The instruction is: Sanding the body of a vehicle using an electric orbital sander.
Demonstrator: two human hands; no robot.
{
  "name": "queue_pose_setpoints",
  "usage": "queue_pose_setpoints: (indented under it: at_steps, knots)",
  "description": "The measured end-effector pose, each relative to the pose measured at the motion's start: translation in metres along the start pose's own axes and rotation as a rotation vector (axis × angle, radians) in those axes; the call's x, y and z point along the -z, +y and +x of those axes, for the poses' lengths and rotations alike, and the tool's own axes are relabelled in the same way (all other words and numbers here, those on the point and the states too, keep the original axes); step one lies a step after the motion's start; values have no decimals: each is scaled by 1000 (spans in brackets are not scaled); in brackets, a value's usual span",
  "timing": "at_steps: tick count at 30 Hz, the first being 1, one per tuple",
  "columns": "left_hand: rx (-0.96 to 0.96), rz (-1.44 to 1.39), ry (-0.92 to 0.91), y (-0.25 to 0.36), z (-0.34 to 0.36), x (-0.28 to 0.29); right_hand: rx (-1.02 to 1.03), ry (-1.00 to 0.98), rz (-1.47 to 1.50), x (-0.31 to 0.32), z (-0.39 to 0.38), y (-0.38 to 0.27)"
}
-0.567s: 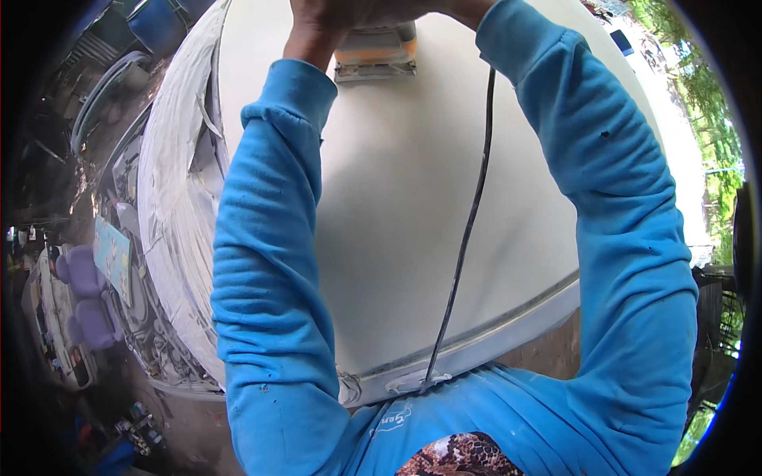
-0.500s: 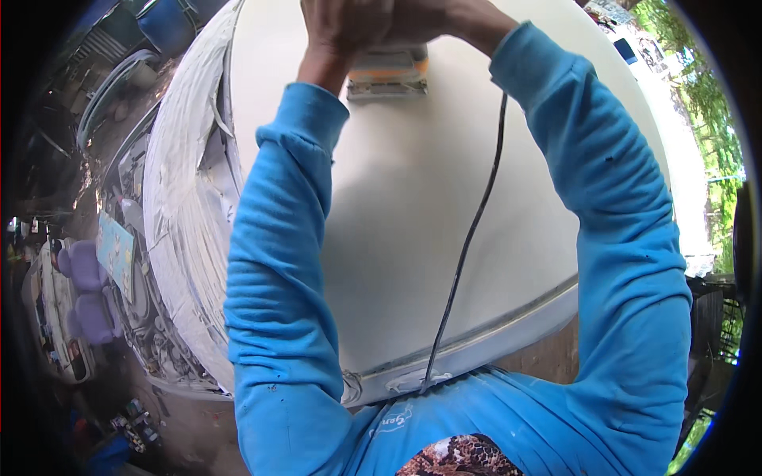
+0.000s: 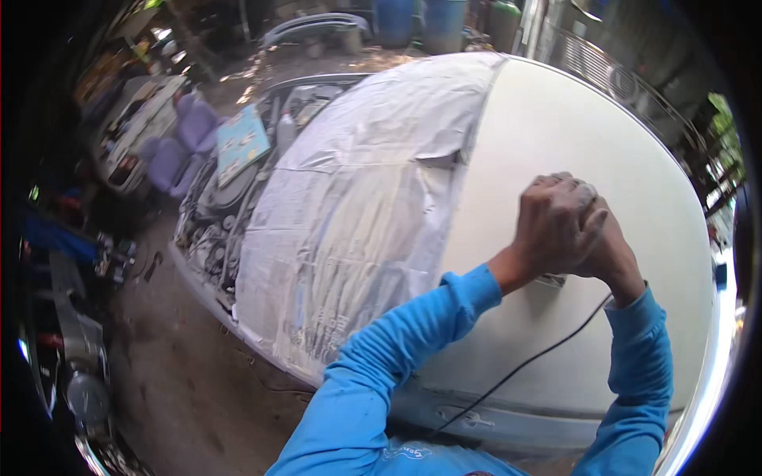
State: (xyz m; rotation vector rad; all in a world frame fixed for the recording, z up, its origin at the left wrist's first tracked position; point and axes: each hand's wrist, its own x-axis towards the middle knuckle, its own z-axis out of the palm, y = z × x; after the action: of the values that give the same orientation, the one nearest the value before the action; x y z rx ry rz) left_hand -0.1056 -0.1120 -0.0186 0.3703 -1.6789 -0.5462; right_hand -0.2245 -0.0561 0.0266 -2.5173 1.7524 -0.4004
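My left hand (image 3: 546, 226) and my right hand (image 3: 609, 247) are wrapped together over a power sander (image 3: 551, 280), whose lower edge peeks out beneath them. The sander rests on a pale, matte car roof (image 3: 571, 119). A black cord (image 3: 528, 361) runs from beside my right wrist down across the roof toward my body. Left of the roof, wrinkled paper masking (image 3: 365, 206) covers the windscreen.
An open engine bay (image 3: 213, 246) with a light blue board (image 3: 242, 141) lies at the car's front. Purple seats (image 3: 175, 159), blue barrels (image 3: 440, 24), a loose bumper (image 3: 313, 24) and assorted clutter surround the car. Dirt ground (image 3: 171, 349) shows at lower left.
My view has swung toward the car's front and upward, bringing more windscreen masking and surroundings in. My hands now appear lower and farther right, still on the sander.
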Motion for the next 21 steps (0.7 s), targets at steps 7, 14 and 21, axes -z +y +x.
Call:
queue_pose_setpoints:
  at_steps: [7,14,21]
  knots:
    - [18,-110,99,-107,68,-27,-17,95,151,-37,92,125]
    - [209,112,76,-202,126,-88,5,-21,154,-62,182,284]
    - [-17,95,16,-268,165,-102,-15,-123,-177,-20,222,286]
